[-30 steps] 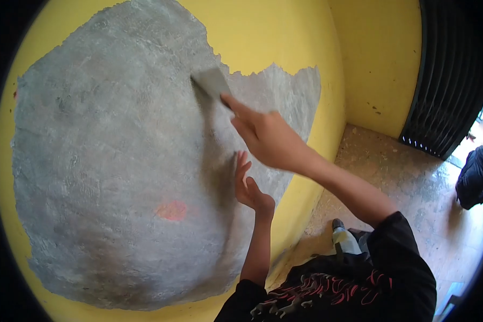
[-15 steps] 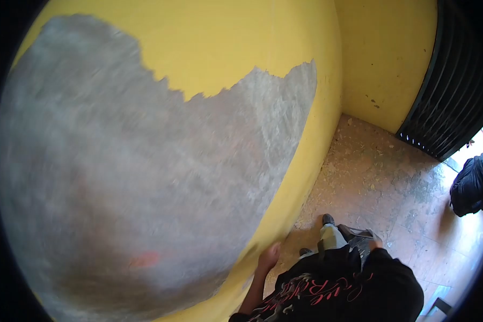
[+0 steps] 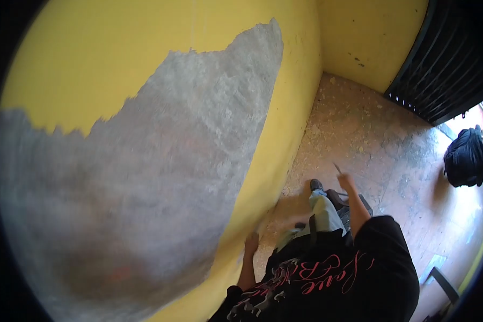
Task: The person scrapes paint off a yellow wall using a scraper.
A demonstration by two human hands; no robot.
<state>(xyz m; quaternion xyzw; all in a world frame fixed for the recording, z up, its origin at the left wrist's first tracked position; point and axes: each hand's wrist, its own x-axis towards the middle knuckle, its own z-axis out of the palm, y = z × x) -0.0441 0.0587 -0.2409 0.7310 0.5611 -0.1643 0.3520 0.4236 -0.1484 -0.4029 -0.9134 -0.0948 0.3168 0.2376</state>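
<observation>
Gripping scraper in closed right hand above flake-strewn floor, well apart from black bag; with left hand near yellow wall — can't tell how open or whether empty.

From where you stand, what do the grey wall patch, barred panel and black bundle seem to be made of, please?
Grey wall patch: probably bare cement or plaster, matte and mottled, ragged where it meets the yellow paint.
Barred panel: likely dark-painted metal, judging by its slim, regular bars.
Black bundle: perhaps plastic or fabric, soft-looking and wrinkled.
</observation>
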